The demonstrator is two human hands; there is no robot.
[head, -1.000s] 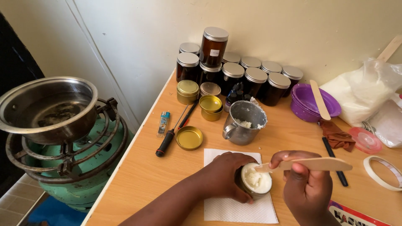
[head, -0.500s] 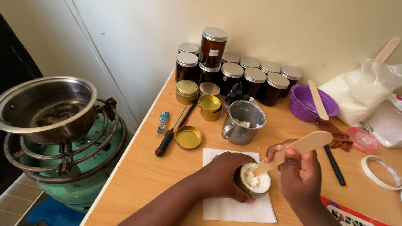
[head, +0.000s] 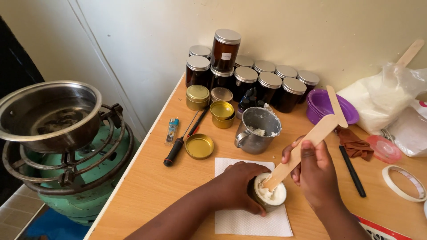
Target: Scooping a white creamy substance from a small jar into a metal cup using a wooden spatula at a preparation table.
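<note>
- A small round tin filled with white cream (head: 271,195) stands on a white paper napkin (head: 249,220) near the front edge of the light wooden tabletop (head: 142,186).
- The left hand (head: 238,186) is curled around the tin's side, fingers wrapped against its wall, holding it steady on the napkin.
- The right hand (head: 313,171) pinches a flat pale wooden spatula (head: 307,149) between thumb and fingers; the spatula slants down to the left and its lower end is sunk in the white cream.
- Just behind the napkin stands a steel mug with a handle (head: 258,131), smeared inside with white cream.
- Left of the mug lies an open gold tin lid (head: 199,146), and beside that a black-handled screwdriver (head: 178,144) and a small blue lighter (head: 171,130).
- Behind these sit a closed gold tin (head: 198,98) and two stacked open gold tins (head: 222,114).
- Against the wall stands a cluster of dark amber jars with silver lids (head: 249,80), one jar stacked on top of the others.
- To the right are stacked purple plastic bowls (head: 322,104) with a second wooden stick resting on them, a brown cloth (head: 355,144), a black pen (head: 352,171), a clear bag of white powder (head: 382,98) and a roll of tape (head: 404,182).
- Off the table's left side, a steel pot (head: 49,115) rests on a green gas burner (head: 71,178).
</note>
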